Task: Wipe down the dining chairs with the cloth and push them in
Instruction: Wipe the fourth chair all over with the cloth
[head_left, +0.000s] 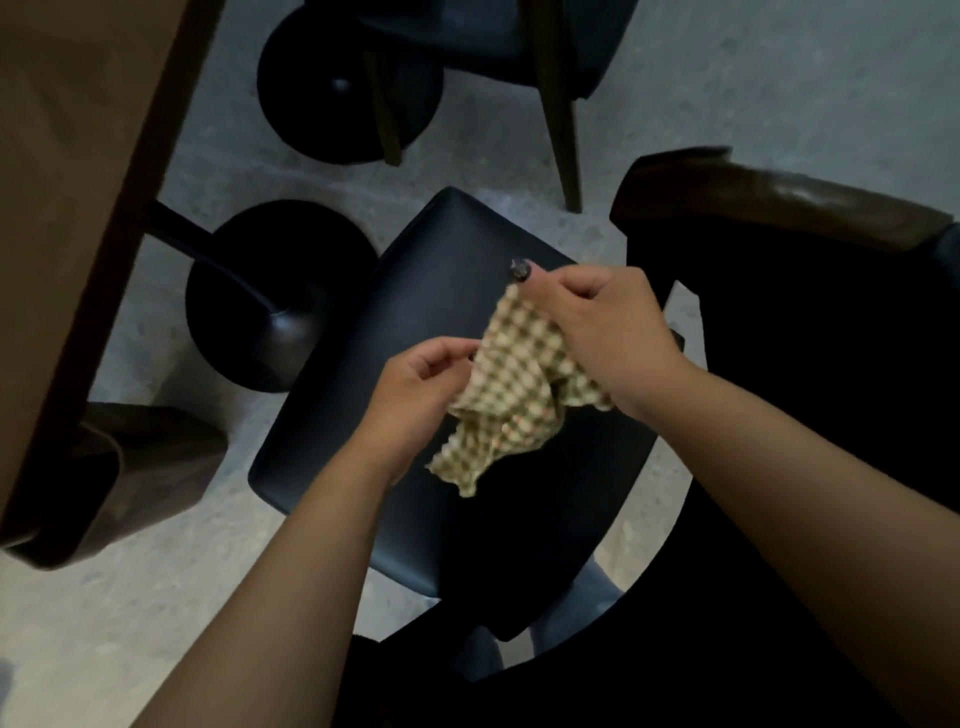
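Checked green-and-cream cloth (511, 395), 1 of it, is hanging crumpled between 2 hands over the mid of the head view, above the seat, not lying flat on it. Left hand (415, 395) is pinching the cloth's left edge w/ curled fingers & thumb. Right hand (602, 332) is pinching the far top corner, fingers curled round the fabric, dark-painted thumbnail showing. Both forearms are reaching in from the near edge.

Chairs: 3 showing, at least in part. Near chair (358, 415) is sitting under the hands, dark blue-black padded seat, turned at an angle; its wood-topped backrest (779, 202) is rising at right. Far chair (498, 47) is showing at top, dark seat w/ 2 wooden legs visible. 3rd chair's brown wooden back (130, 467) is poking out at near left, just beside the table.

Table (67, 182), brown top, is running down the left side. 2 round black pedestal bases (280, 296) are standing on the pale speckled floor (156, 597), 1 nearer, 1 farther (332, 88).
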